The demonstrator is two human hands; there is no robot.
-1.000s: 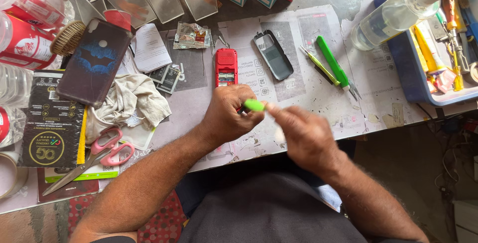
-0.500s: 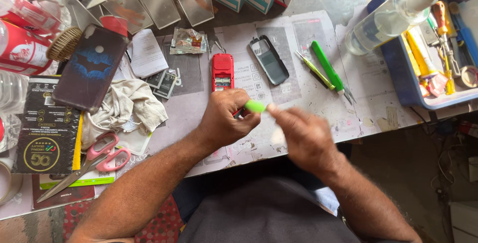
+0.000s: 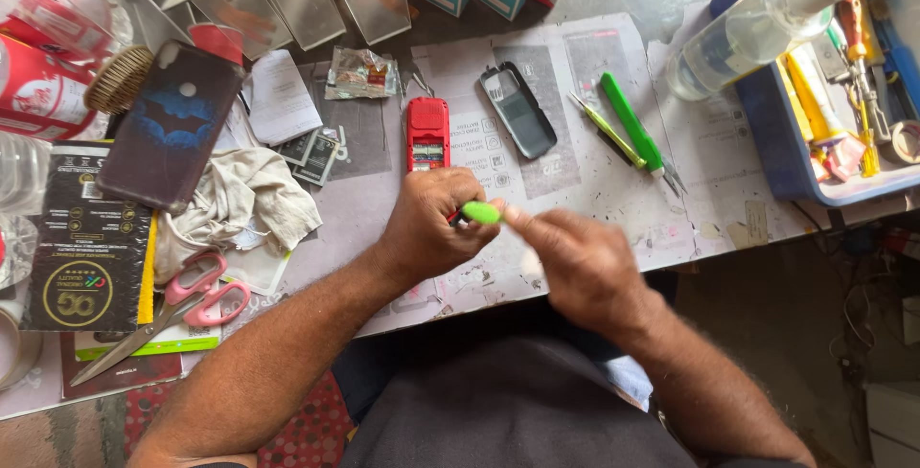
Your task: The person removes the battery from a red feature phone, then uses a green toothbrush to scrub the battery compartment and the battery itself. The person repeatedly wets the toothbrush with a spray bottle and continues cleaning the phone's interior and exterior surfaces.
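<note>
My left hand (image 3: pixel 431 224) is closed around a small tool with a bright green handle end (image 3: pixel 481 211), held just above the table's front edge. My right hand (image 3: pixel 575 262) meets it from the right, fingertips pinching at the green end; something small and pale shows under its fingers, too blurred to name. Just behind my left hand lies a red phone body (image 3: pixel 426 133) with its back open. A grey phone cover (image 3: pixel 517 109) lies to its right.
Green tweezers and a green tool (image 3: pixel 632 128) lie at the right. A blue tray (image 3: pixel 781 147) holds tools and a spray bottle (image 3: pixel 757 27). At the left are pink scissors (image 3: pixel 182 300), a crumpled cloth (image 3: pixel 235 200) and a dark phone case (image 3: pixel 172 123).
Both hands stay together at the green tool, with the right hand's fingers shifting slightly. The view has drifted a little; nothing on the table moved.
</note>
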